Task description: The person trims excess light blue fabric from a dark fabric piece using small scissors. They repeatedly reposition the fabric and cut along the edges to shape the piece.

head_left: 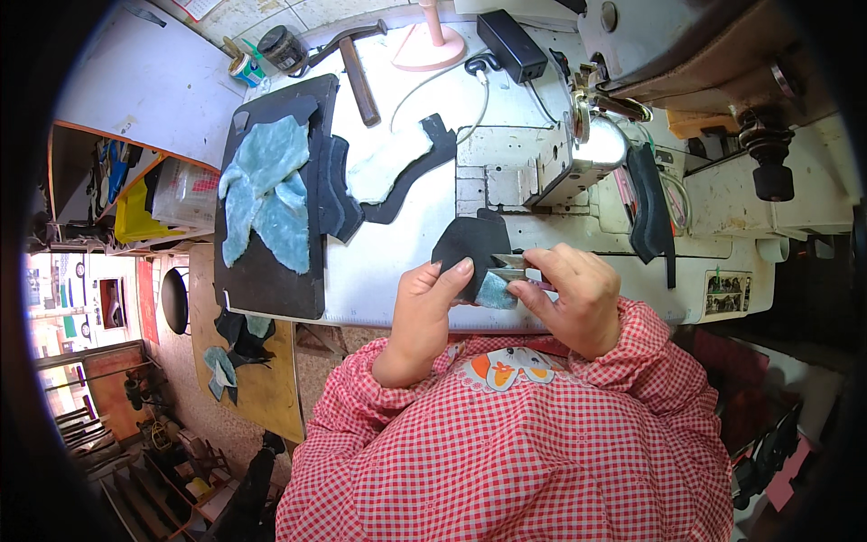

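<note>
My left hand grips a black material piece with a rounded top, thumb on its face. A light-blue plush patch shows at the lower right corner of this piece. Closed around small metal thread snips, my right hand is at the right edge of the black piece. The blades point left and lie just above the plush patch. Whether they touch the material, I cannot tell. Both hands are close together over the table's front edge.
Ahead stands a sewing machine, its large head at the upper right. To the left, blue plush pieces lie on a black board. Black cut parts, a hammer, a pink stand and a black box are around.
</note>
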Motion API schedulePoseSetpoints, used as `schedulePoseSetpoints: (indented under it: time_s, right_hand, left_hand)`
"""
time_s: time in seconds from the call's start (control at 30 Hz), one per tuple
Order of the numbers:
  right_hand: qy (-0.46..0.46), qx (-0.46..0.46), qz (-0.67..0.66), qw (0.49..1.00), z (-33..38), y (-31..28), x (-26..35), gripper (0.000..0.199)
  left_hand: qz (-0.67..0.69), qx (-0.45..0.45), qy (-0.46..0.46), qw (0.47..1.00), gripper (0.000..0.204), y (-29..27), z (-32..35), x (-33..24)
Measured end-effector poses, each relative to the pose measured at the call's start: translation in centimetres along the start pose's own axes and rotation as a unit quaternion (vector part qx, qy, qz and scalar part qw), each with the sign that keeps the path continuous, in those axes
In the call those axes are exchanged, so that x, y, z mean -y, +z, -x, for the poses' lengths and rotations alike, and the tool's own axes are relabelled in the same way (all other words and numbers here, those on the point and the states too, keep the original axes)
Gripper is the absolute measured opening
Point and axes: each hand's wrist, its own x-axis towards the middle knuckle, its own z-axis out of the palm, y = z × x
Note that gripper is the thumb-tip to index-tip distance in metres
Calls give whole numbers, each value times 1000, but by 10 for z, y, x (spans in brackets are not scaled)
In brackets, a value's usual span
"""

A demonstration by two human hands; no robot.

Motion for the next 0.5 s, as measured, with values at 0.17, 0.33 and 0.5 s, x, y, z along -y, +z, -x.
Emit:
schedulePoseSetpoints:
  time_s: [0.17,0.33,0.5]
  right_hand:
    - [-11,1,22,1000,-2,-1,0,31]
    - [-20,-3,34,999,-3,-1,1,31]
    - [-25,1,41,999,-3,-1,1,32]
  left_hand:
    - [-3,-3,6,1000,20,0,0,1]
    - [-14,0,21,1000,20,0,-1,1]
    - [-10,-3,8,1000,20,0,-1,1]
